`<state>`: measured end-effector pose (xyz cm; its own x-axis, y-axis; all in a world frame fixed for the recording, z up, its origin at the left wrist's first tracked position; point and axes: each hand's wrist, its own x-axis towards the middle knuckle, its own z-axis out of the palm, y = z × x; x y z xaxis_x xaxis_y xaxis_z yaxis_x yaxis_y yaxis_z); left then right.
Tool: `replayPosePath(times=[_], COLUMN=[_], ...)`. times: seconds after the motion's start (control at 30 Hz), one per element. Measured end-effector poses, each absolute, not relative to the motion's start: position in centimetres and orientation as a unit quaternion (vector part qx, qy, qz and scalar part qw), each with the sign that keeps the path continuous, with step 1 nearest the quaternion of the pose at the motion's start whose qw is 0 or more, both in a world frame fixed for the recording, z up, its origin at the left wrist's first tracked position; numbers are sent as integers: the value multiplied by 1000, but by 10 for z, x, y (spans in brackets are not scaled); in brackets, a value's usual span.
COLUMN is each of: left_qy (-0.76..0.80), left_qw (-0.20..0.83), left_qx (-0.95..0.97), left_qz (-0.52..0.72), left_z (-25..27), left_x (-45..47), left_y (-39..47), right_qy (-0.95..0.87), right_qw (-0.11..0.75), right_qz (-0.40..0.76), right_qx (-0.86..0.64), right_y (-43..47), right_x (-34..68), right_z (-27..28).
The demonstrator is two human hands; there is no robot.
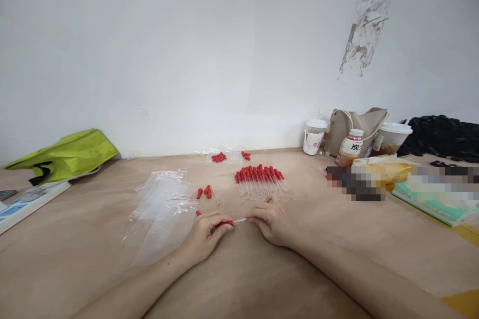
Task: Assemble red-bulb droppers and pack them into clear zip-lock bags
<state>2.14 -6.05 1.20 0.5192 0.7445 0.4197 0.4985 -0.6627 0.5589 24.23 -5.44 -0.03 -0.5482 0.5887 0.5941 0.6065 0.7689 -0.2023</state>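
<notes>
My left hand (207, 232) is closed with a red rubber dropper bulb (227, 223) pinched between thumb and fingers. Another red bulb (198, 213) pokes out beside its knuckles. A thin clear dropper tube (240, 220) runs from that pinched bulb to my right hand (272, 220), whose fingertips grip its other end. How far the tube sits in the bulb is hard to make out. Just beyond my hands lie several red-topped droppers (260, 174) in a row, bulbs toward the wall. Loose red bulbs (207, 192) and bare clear tubes (217, 192) lie nearer my left hand.
Clear zip bags (159, 199) spread out on the left. Against the wall are bags holding red bulbs (219, 157). A power strip (33, 204) and green bag (71, 152) flank the left; cups (315, 137), a bottle (351, 147) and a beige bag (359, 119) stand right.
</notes>
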Motion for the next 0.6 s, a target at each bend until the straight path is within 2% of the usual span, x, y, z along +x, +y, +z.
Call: replayPosePath(times=[0.3, 0.6], left_qy=[368, 345], left_qw=[135, 114], left_qx=[871, 888], left_qz=[295, 281], left_z=[9, 9], left_x=[20, 21], left_y=[-59, -62], right_qy=[-877, -868], right_qw=[314, 328], right_qz=[-112, -70], right_qx=[-345, -366], right_y=[-58, -68], right_x=[239, 230], right_z=[-1, -2])
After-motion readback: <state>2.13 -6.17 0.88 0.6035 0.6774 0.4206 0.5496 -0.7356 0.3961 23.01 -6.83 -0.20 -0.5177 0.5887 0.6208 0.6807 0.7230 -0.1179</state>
